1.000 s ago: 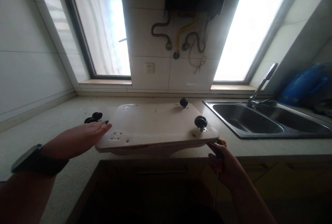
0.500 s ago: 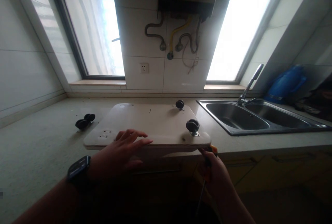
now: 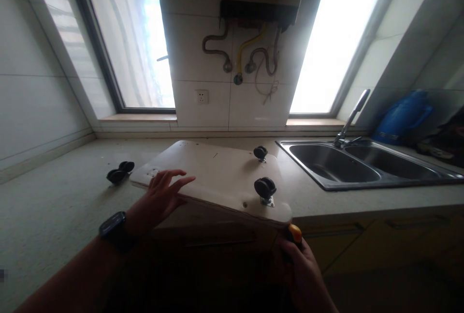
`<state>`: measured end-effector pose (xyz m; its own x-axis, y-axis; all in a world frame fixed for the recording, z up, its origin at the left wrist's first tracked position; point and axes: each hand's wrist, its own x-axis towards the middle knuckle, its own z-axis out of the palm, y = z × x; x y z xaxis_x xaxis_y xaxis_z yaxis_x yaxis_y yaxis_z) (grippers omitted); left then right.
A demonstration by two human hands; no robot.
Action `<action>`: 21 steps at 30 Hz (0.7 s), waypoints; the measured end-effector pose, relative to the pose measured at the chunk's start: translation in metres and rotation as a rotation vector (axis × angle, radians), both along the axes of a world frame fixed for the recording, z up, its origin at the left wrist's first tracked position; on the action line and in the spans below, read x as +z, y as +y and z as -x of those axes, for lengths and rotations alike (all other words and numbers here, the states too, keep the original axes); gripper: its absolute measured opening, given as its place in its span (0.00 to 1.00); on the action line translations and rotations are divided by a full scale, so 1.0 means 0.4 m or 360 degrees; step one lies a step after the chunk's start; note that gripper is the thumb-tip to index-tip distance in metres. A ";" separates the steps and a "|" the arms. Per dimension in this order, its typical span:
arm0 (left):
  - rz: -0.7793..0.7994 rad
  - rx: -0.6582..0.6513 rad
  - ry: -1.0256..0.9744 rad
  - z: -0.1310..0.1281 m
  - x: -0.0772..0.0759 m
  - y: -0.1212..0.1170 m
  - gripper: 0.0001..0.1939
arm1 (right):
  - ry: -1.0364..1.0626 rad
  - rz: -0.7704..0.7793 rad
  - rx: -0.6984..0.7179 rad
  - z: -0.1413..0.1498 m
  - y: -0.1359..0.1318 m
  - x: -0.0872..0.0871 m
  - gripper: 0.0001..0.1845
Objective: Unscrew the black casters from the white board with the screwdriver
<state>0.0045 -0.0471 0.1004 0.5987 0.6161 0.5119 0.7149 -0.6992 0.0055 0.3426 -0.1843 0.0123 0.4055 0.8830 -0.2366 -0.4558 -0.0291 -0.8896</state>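
A white board [image 3: 217,168] with rounded corners lies at a slant on the counter, its near right corner jutting past the front edge. Two black caster wheels, one nearer [image 3: 265,188] and one farther [image 3: 260,152], stand on metal plates at its right end. Screw holes mark the left corners. My left hand [image 3: 165,192] rests at the near left edge, fingers spread on top. At the near right corner, my right hand [image 3: 299,260] is closed round the orange and black handle of a screwdriver [image 3: 295,232]; its shaft is lost in shadow.
Two loose black casters [image 3: 120,172] lie on the counter [image 3: 65,197] left of the board. A steel double sink [image 3: 322,186] with a tap [image 3: 350,119] is on the right, a blue jug-like container [image 3: 402,117] behind it. Cupboards sit below.
The board has turned on the counter: its near right corner came towards me and its left end went away. My left hand moved left; my right hand moved slightly down with the screwdriver.
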 end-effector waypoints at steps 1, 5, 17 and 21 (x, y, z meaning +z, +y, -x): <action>-0.0031 0.0056 -0.0005 0.003 -0.003 0.006 0.30 | -0.0030 -0.0011 0.0015 0.004 -0.003 -0.004 0.24; -0.0138 0.0343 -0.0051 0.009 -0.011 0.024 0.34 | -0.0186 0.0009 0.0187 0.016 -0.013 -0.011 0.31; -0.0066 0.0498 -0.0363 -0.004 -0.095 0.038 0.34 | -0.0423 0.0104 0.0584 0.006 -0.017 0.015 0.44; 0.0216 0.0446 -0.0418 -0.057 -0.106 -0.007 0.38 | -0.0188 0.0032 0.0353 -0.040 0.018 0.052 0.33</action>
